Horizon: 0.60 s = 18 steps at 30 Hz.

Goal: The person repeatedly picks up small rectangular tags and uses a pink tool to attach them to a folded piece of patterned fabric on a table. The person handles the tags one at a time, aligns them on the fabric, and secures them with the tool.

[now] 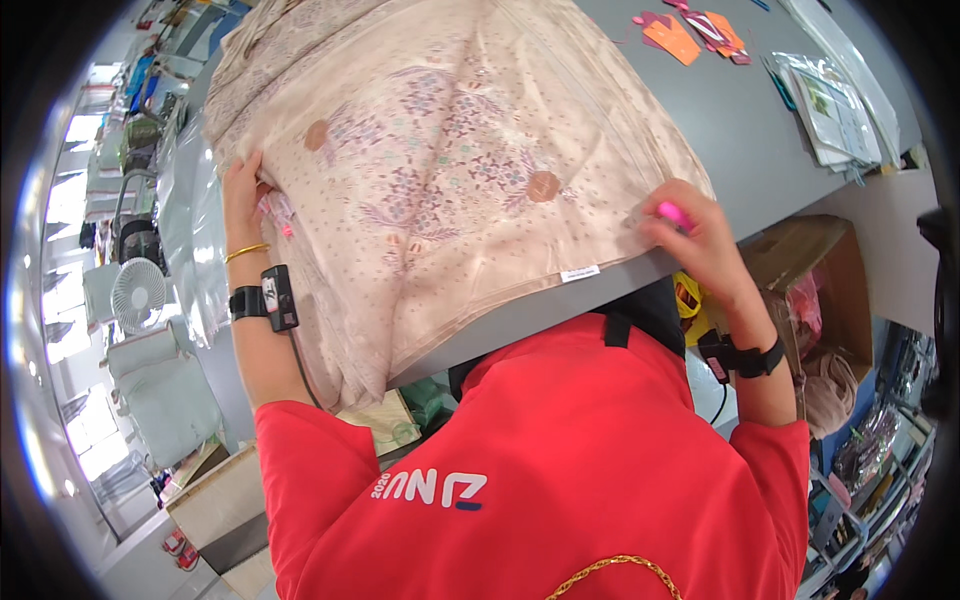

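Note:
A cream-peach cloth [480, 130] with small dots and a purple floral print is spread over the grey table, its near edge along the table's front. Two brown round patches lie on it, and a small white label [579, 273] shows at the near edge. My left hand [244, 195] grips the cloth at its left side, where folds hang down beside a bit of pink. Curled above the right near corner, my right hand [690, 230] holds a small bright pink object [674, 214], its kind mostly hidden by the fingers.
Orange and pink paper tags [675, 42] lie at the far right of the table [740, 130], near a clear-bagged packet [830, 110]. A cardboard box [840, 290] stands below on the right. At the left are a white fan [138, 292] and clear plastic sheeting [192, 220].

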Available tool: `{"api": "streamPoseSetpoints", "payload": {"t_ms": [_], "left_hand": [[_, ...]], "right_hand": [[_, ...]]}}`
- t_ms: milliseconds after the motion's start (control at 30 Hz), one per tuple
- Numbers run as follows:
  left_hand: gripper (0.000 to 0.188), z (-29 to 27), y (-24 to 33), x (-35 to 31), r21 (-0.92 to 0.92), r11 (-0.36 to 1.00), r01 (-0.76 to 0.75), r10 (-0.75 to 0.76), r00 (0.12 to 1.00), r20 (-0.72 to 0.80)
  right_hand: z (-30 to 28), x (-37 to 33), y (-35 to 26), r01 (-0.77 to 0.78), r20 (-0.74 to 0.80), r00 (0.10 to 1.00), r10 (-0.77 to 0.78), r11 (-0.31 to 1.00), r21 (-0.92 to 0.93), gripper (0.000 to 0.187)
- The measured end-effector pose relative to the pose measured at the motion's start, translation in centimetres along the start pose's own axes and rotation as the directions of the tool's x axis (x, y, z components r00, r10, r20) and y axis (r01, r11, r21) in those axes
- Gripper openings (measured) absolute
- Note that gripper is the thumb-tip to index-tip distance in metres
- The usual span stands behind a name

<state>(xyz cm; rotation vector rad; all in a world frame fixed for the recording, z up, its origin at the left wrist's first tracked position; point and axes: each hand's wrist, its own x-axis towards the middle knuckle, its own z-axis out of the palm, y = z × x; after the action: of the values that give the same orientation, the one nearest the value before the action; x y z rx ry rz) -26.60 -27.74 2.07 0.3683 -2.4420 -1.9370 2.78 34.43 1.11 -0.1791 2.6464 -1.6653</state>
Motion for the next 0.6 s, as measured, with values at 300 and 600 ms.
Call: {"api": "streamPoseSetpoints", "payload": {"t_ms": [300,600], "left_hand": [[0.021,7.4,2.5,-12.2,0.615,0.523,-0.589,0.712,0.7,0.065],[0.02,26.3,2.7,-32.8,0.18,0.285,-0.942,0.584,0.319,0.746]], "right_hand": [[1.8,0.7,-0.5,0.23,0.273,0.952,-0.135,0.907,-0.353,0.021],[2.7,1.3,-0.3,0.4,0.275,0.908,-0.317,0.851,-0.34,0.014]]}}
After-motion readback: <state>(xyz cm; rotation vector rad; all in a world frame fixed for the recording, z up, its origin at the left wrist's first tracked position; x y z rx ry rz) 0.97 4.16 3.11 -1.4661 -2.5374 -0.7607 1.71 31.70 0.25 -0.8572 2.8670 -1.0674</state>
